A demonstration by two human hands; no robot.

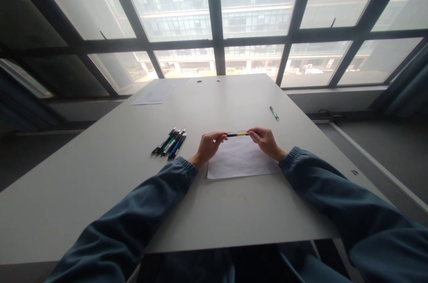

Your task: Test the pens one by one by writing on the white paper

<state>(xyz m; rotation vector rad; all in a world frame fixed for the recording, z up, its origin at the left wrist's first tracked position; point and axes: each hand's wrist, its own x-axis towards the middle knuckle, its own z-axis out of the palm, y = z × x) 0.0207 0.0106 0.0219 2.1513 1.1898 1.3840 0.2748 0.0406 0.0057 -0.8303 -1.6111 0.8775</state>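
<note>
A black and yellow pen (pixel 238 134) is held level between my two hands, above the far part of a white sheet of paper (pixel 242 160). My left hand (pixel 210 144) pinches its black end. At the yellow end, the fingers of my right hand (pixel 264 140) are closed round the pen, hiding its tip. Left of my left hand lies a bunch of several pens (pixel 169 144), mostly black with some green and blue. One green and white pen (pixel 273 112) rests alone on the table, beyond my right hand.
The white table (pixel 100 176) reaches from my lap towards large framed windows (pixel 217 20). More paper sheets (pixel 150 96) lie at its far left. Two small round fittings sit near the far edge. A small dark mark (pixel 354 172) shows near the right edge.
</note>
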